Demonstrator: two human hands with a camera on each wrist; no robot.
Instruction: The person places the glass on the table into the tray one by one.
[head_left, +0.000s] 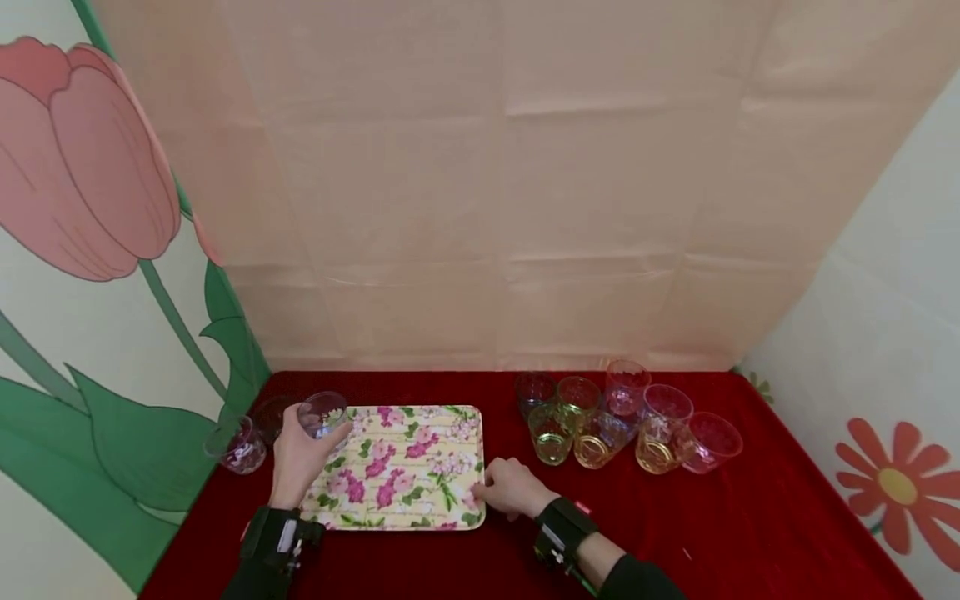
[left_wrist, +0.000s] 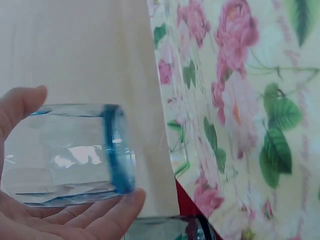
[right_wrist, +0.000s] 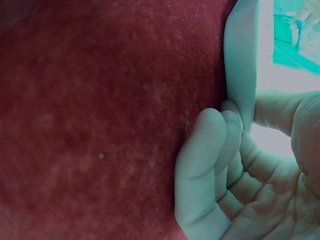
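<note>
My left hand (head_left: 295,461) holds a clear bluish drinking glass (head_left: 324,417) over the left far corner of a floral tray (head_left: 405,467). In the left wrist view, the thumb and fingers wrap around the glass (left_wrist: 75,155), which has a thick blue base and is tilted on its side in that view. My right hand (head_left: 517,487) pinches the tray's right edge near the front corner. The right wrist view has the thumb over the tray's rim (right_wrist: 242,60) and curled fingers (right_wrist: 200,165) low against the red cloth.
Left of the tray stand a clear purplish glass (head_left: 246,450) and a dark glass (head_left: 272,417). Several coloured glasses, among them a green one (head_left: 551,437), an amber one (head_left: 656,446) and a pink one (head_left: 712,442), stand close together at the back right of the red cloth (head_left: 675,525).
</note>
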